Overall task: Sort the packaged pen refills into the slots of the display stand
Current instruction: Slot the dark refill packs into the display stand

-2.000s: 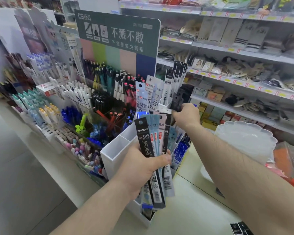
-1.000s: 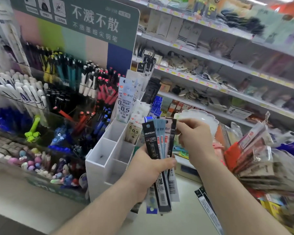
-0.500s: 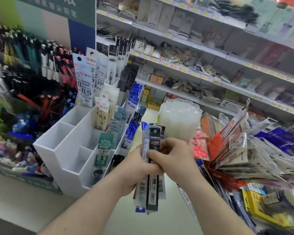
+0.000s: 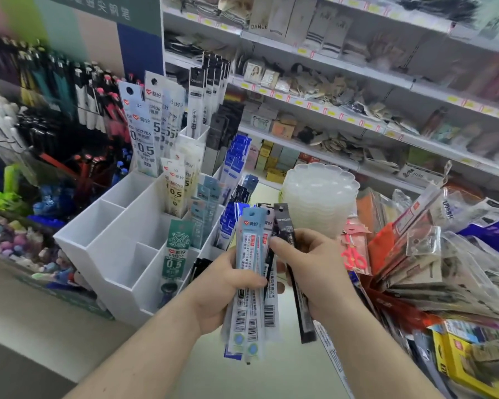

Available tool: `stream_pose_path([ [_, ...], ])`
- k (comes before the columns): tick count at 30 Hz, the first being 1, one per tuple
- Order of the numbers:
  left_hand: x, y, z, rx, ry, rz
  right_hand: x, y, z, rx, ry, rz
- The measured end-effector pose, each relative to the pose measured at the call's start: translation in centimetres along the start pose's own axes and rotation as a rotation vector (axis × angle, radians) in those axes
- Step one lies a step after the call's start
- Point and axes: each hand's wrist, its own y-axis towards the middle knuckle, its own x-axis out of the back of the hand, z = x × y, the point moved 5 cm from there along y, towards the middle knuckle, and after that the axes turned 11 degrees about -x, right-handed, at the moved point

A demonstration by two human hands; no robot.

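While both hands hold refills (image 4: pixel 249 272), stacked trays (image 4: pixel 320 194) stand beyond.

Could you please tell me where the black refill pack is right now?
The black refill pack is centre frame, pinched in the right hand, just right of the light-blue packs that the left hand grips.

White shop shelves (image 4: pixel 357 122) with yellow price labels (image 4: pixel 350 120) filled the back; a pale tiled floor (image 4: pixel 26 326) lay below.

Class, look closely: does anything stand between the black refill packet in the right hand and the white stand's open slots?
Yes: the left hand, gripping light blue refill packets, sits between the black refill packet and the white plastic display stand.
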Motion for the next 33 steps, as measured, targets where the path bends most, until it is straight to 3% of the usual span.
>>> stream_pose_path([
  [6, 1.0, 0.0, -0.1, 0.028, 0.023, -0.007, -0.4, 0.5, -0.4, 0.003, 0.067, -0.003],
  [13, 3.3, -0.1, -0.4, 0.017, 0.041, -0.13, 0.2, 0.8, -1.2, -0.134, 0.469, 0.025],
  [19, 1.6, -0.2, 0.0, 0.0, 0.115, -0.102, -1.4, 1.3, -2.4, -0.173, 0.43, 0.046],
  [29, 0.7, 0.3, -0.4, -0.037, 0.203, -0.115, -2.0, 1.0, -2.7, 0.008, 0.196, -0.033],
  [33, 1.8, 0.2, 0.1, -0.006, 0.208, -0.15, -0.3, 1.7, -2.7, -0.07, 0.284, -0.113],
])
